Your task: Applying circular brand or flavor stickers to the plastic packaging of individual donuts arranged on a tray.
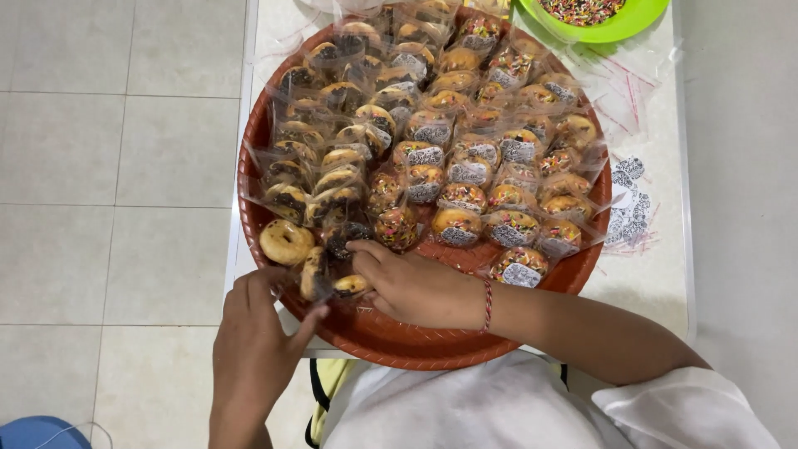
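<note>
Head view: big round reddish-brown plastic tray (391,345) is sitting on a pale marble-look tabletop (657,283), packed w/ small ring donuts in clear plastic wrappers (465,158), most topped w/ coloured sprinkles or choc. Left hand (253,333) is reaching in at the tray's near-left edge, fingers curled & pressing together on a wrapped choc-topped donut (320,274). Right hand (411,287) is lying palm-down over the near rim, fingertips pinching the same packet, probably its wrapper edge, though the view is blurry there. A red thread bracelet (487,304) is circling the right wrist. An unwrapped plain donut (287,241) is lying just beside the left hand. A lime-green bowl of sprinkles (594,15) is sitting at the far edge, w/ loose clear bags (628,87) near it.
</note>
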